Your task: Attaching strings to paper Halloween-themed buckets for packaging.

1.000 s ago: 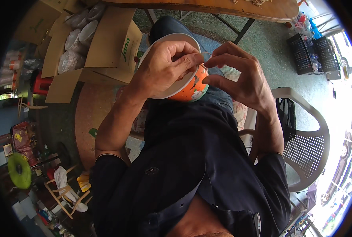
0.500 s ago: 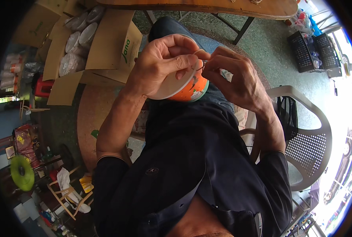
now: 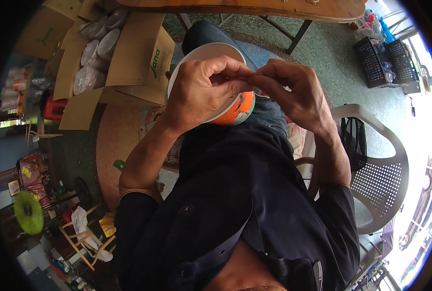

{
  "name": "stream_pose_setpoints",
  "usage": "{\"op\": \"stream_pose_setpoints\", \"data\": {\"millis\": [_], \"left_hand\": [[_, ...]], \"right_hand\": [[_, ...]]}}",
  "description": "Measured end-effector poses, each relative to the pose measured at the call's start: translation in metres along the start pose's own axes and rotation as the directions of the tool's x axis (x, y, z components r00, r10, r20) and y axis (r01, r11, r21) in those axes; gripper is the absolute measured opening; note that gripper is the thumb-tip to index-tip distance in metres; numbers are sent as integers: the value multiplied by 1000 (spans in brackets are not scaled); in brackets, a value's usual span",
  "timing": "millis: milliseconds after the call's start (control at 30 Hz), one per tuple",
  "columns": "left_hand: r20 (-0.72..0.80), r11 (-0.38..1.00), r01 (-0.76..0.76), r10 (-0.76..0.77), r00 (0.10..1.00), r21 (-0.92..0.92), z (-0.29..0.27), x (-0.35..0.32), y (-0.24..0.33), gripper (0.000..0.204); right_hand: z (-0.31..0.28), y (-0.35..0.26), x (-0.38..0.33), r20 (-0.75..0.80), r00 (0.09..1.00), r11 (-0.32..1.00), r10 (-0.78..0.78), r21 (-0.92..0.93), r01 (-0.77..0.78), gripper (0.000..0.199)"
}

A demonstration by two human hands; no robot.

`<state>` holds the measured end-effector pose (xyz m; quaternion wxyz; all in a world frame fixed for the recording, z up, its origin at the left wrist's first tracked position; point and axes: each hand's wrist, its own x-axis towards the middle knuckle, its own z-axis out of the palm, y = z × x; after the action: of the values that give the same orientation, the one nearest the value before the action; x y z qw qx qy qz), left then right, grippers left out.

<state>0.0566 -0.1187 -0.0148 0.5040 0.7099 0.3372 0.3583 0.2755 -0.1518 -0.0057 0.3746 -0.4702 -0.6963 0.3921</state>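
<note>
1. Two hands met fingertip to fingertip over a bowl [image 3: 235, 109]: left hand [image 3: 201, 92] curled, thumb and forefinger pressed together; right hand [image 3: 293, 94] likewise pinching. Something tiny sat between them (too small to identify).
2. Bowl sat directly under the left hand, resting on the lap [image 3: 269, 116]. My guess: placed there to catch anything dropped and keep both hands free for fine work.
3. Bowl: round, pale smooth inside, glossy orange printed outer wall; looked like disposable paper or plastic.
4. Left of the left hand: open cardboard boxes [image 3: 128, 63], matte brown, flaps splayed, holding stacked round lids or bowls in clear wrap [image 3: 92, 63].
5. Right of the right hand: white plastic chair [image 3: 381, 179], perforated seat.
6. Beyond both hands: wooden table edge [image 3: 255, 7]; black crates [image 3: 381, 60] on speckled floor.
</note>
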Motion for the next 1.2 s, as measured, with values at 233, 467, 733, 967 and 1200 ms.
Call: {"op": "stream_pose_setpoints", "data": {"millis": [233, 467, 733, 967, 1200], "left_hand": [[-26, 987, 63, -68, 997, -149, -9, 4, -7, 13], [-12, 972, 78, -82, 997, -221, -8, 5, -15, 12], [-35, 891, 113, -143, 989, -439, -9, 9, -18, 10], [-157, 990, 36, -58, 986, -136, -2, 3, -8, 5], [-118, 954, -119, 157, 981, 276, -1, -3, -8, 10]], "right_hand": [[0, 11, 7, -70, 996, 987, 48, 154, -37, 27], [-2, 16, 10, 72, 979, 969, 192, 145, -201, 27], [8, 18, 8, -41, 996, 990, 82, 115, -77, 21], [11, 18, 6, -39, 999, 995, 23, 96, -19, 19], [12, 16, 5, -53, 997, 995, 47, 94, -42, 19]]}}
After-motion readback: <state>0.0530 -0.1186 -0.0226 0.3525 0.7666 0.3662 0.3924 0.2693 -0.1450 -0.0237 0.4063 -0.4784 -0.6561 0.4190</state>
